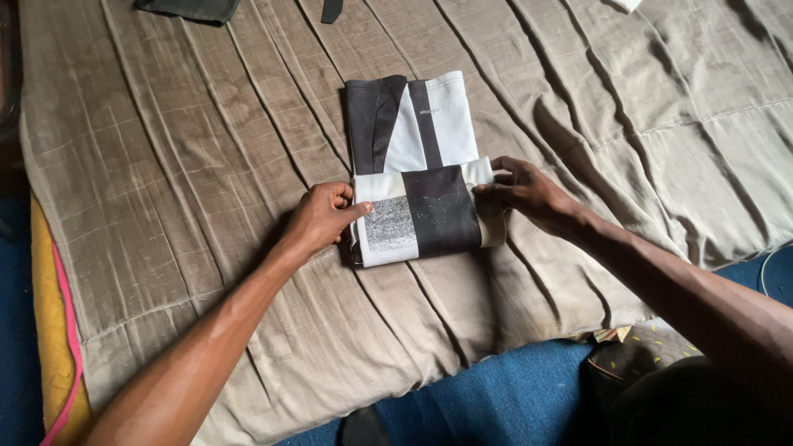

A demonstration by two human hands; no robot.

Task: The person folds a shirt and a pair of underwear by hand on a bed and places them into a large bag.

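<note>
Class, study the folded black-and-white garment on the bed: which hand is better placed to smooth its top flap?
Probably the right hand: its fingers already reach onto the flap's edge on the folded garment. The left hand only pinches the other edge, so it seems better suited to steadying the bundle on the tan bedsheet.

One label only: a pale grey rectangular printed patch point(391, 223) on the folded black-and-white garment point(417, 173), lower left panel, just beside the left hand point(322, 219). No packages, signs, screens.
</note>
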